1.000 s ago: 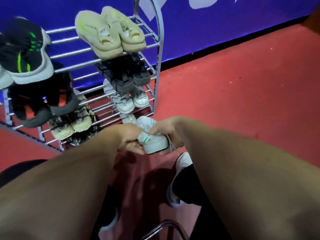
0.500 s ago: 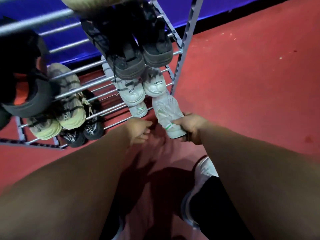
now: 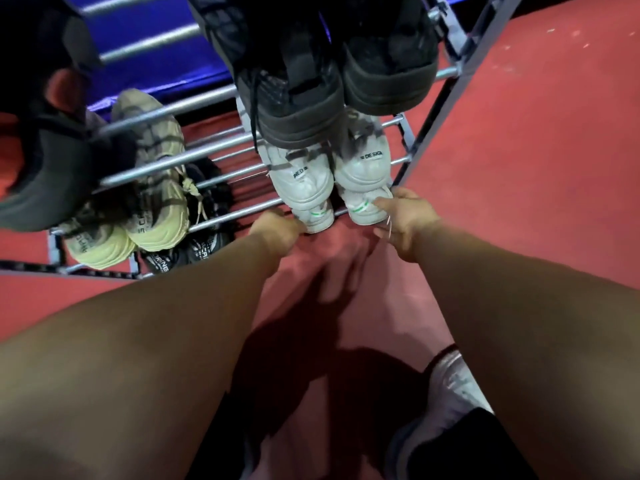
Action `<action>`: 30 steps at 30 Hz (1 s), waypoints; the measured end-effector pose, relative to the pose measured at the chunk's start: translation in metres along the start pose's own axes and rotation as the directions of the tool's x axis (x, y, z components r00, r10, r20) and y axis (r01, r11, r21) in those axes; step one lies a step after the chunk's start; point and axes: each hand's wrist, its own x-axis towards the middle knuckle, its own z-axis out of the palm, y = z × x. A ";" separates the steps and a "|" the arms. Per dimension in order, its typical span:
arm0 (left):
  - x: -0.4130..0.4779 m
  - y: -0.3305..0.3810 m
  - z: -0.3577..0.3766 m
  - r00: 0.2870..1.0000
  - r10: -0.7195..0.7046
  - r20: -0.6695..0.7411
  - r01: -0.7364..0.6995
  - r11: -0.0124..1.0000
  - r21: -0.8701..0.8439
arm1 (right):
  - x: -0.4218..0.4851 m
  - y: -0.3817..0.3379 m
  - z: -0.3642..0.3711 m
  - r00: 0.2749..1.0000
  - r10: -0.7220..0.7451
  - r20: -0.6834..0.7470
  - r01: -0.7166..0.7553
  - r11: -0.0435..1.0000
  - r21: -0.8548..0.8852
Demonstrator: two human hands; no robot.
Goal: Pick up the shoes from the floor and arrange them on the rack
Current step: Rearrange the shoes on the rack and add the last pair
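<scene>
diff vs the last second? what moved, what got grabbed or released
The white sneaker with the green heel stripe went from both hands above the floor onto the rack's bottom tier, beside its mate. The right hand carried it in and is still at its heel; the left hand let go and now touches the mate's heel. The camera dipped closer. Other shoes on the grey metal rack stayed put.

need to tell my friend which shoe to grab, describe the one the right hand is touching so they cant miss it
Start at the metal shoe rack and go to its lowest shelf, right end. The right hand touches the heel of a white sneaker there. It and its twin carry a green heel stripe, unlike the white pair above; it is the one nearer the rack's post.
</scene>
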 end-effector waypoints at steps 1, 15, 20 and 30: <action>0.003 -0.001 0.000 1.000 -0.013 0.004 0.013 0.999 -0.031 | 0.003 0.003 0.000 0.999 0.017 -0.045 -0.016 1.000 0.021; 0.028 -0.005 0.037 0.985 -0.121 0.124 0.158 0.922 -0.354 | 0.020 0.027 0.013 0.994 0.098 0.047 -0.104 0.986 0.129; 0.033 -0.009 0.039 0.986 -0.143 0.087 0.166 0.889 -0.427 | 0.031 0.024 0.015 0.998 0.057 0.040 -0.064 0.979 0.192; 0.036 -0.011 0.043 0.990 -0.114 0.082 0.139 0.878 -0.458 | 0.039 0.015 0.027 0.997 0.050 0.056 -0.059 0.982 0.179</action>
